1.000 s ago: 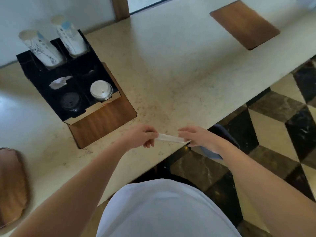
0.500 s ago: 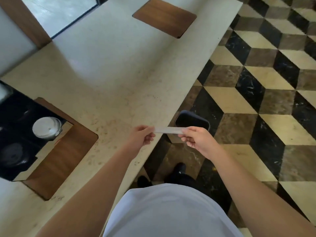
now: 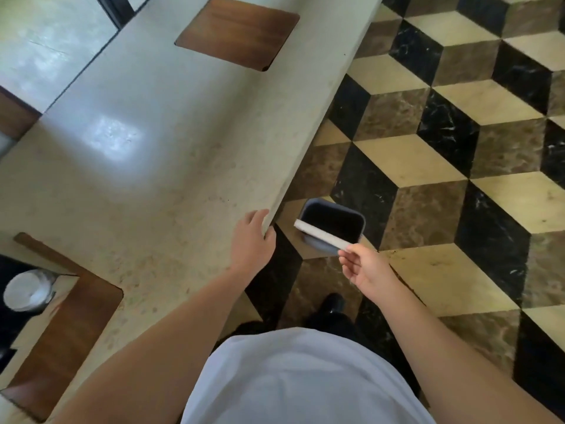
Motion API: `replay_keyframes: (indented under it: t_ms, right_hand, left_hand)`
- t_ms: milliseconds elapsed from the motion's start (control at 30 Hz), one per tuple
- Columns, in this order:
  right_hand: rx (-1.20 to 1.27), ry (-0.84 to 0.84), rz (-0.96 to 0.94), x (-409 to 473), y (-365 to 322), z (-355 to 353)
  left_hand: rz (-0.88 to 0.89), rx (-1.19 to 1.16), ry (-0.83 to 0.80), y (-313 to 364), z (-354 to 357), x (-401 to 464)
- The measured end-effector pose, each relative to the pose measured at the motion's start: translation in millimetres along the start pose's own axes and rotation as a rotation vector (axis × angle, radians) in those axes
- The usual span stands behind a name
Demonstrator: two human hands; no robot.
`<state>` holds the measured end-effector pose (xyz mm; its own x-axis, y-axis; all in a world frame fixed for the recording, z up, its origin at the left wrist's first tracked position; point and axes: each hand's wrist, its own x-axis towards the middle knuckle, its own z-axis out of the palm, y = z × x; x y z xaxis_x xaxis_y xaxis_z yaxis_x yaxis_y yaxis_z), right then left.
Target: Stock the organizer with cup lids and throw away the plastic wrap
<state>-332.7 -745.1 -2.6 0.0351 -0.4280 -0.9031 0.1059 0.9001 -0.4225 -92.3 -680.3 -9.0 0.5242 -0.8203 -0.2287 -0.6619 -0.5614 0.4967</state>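
Note:
My right hand (image 3: 365, 269) pinches one end of the folded plastic wrap (image 3: 319, 234), a flat whitish strip that reaches out over the open dark grey bin (image 3: 360, 220) on the floor. My left hand (image 3: 252, 240) rests on the front edge of the counter (image 3: 153, 166), fingers apart, holding nothing. At the far left edge the black organizer (image 3: 9, 325) is partly in view, with a stack of white cup lids (image 3: 27, 290) in one compartment.
A wooden board (image 3: 76, 341) lies under the organizer and a second wooden board (image 3: 238, 32) sits at the far end of the counter. The bin stands against the counter's base on a checkered marble floor (image 3: 458, 148). My dark shoes (image 3: 331, 304) are just behind it.
My left hand has let go of the wrap and dropped to the counter edge. My right hand has carried the wrap right, over the bin. The view has swung right, away from the organizer.

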Motion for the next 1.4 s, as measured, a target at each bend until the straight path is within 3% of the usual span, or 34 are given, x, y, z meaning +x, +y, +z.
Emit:
replay_keyframes:
  t_ms: [100, 233, 633, 900, 1067, 1400]
  right_hand:
    - [0.073, 0.039, 0.057, 21, -7, -13]
    - [0.082, 0.161, 0.088, 47, -14, -13]
    - [-0.042, 0.416, 0.122, 157, -46, 13]
    - [-0.304, 0.443, 0.181, 275, -64, 35]
    - [-0.505, 0.34, 0.143, 330, -69, 49]
    - [-0.741, 0.241, 0.15, 336, -54, 49]
  left_hand:
    - [0.096, 0.296, -0.046, 6, 20, 22]
    - [0.203, 0.479, -0.081, 17, 38, 55]
    - [0.41, 0.627, 0.045, 44, 77, 169]
    - [0.399, 0.648, -0.058, 50, 70, 168]
    - [0.393, 0.631, -0.055, 52, 72, 169]
    - [0.407, 0.66, -0.037, 53, 70, 169]
